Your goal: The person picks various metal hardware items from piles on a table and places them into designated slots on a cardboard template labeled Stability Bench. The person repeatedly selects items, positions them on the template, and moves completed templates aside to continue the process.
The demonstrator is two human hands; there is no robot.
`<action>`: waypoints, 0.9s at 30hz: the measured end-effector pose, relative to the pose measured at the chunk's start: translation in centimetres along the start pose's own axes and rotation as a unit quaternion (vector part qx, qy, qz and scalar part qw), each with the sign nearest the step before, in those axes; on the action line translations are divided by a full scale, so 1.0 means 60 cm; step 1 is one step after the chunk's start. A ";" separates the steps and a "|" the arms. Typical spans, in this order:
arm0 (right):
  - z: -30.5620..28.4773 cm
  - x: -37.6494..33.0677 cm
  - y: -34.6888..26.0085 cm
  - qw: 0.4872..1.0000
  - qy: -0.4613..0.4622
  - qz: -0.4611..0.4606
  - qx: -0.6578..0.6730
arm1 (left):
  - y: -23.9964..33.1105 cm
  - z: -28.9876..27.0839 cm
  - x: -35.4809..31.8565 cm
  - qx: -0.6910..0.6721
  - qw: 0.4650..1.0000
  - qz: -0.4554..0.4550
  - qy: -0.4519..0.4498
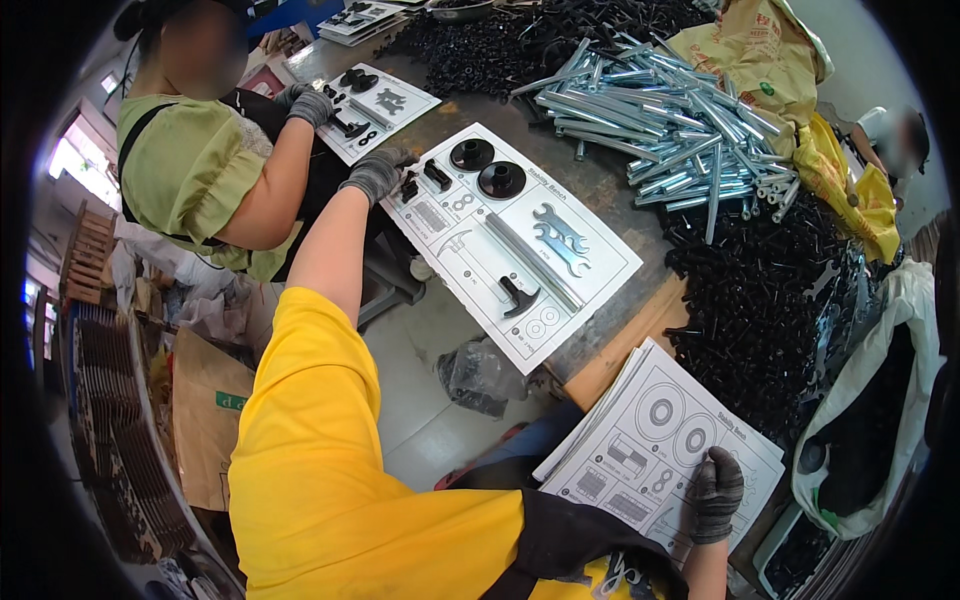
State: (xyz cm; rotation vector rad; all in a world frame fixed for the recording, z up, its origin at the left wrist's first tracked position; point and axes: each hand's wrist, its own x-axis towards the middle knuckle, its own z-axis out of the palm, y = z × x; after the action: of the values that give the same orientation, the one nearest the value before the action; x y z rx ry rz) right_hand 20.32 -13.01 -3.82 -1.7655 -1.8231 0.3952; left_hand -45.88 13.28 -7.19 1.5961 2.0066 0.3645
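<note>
My left hand (374, 175), in a grey striped glove, is at the far left corner of a white printed card (462, 280), its fingers bent together beside small black parts (409, 187). Whatever they hold is hidden. On this card lie a black bracket-like part (437, 175), two black discs (501, 179), silvery flat wrenches (560, 240), a long metal tube (530, 262) and a black T-shaped knob (518, 297). My right hand (717, 495), gloved alike, rests with curled fingers on a stack of printed cards (650, 440) at the near right; anything inside it is hidden.
At the left another person (215, 180) in grey gloves works over a similar card (395, 100). Metal tubes (660, 125) are heaped at the back, with black bolts (750, 310) at the right and small black parts (450, 55) behind. A white sack (900, 330) stands far right.
</note>
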 end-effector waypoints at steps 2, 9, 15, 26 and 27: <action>0.000 -0.004 0.003 1.000 0.002 -0.002 -0.007 | 0.038 -0.003 -0.041 -0.058 0.998 -0.014 0.035; 0.002 -0.005 0.008 0.999 -0.003 0.029 0.018 | 0.060 -0.012 -0.081 0.131 0.986 0.089 -0.059; 0.003 -0.002 -0.005 0.997 -0.001 0.061 0.038 | 0.084 -0.018 -0.080 0.233 0.965 0.110 -0.040; 0.004 0.001 -0.019 0.999 0.026 0.021 0.020 | 0.075 -0.019 -0.057 0.254 0.960 0.075 -0.090; 0.006 0.000 -0.017 0.999 0.026 0.026 0.027 | 0.076 -0.019 -0.061 0.222 0.969 0.067 -0.086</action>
State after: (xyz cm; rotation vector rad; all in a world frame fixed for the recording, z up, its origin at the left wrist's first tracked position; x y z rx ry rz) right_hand 19.29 -13.02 -3.50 -1.7745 -1.7180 0.4117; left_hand -42.27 11.12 -2.96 1.9613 1.9405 -0.1893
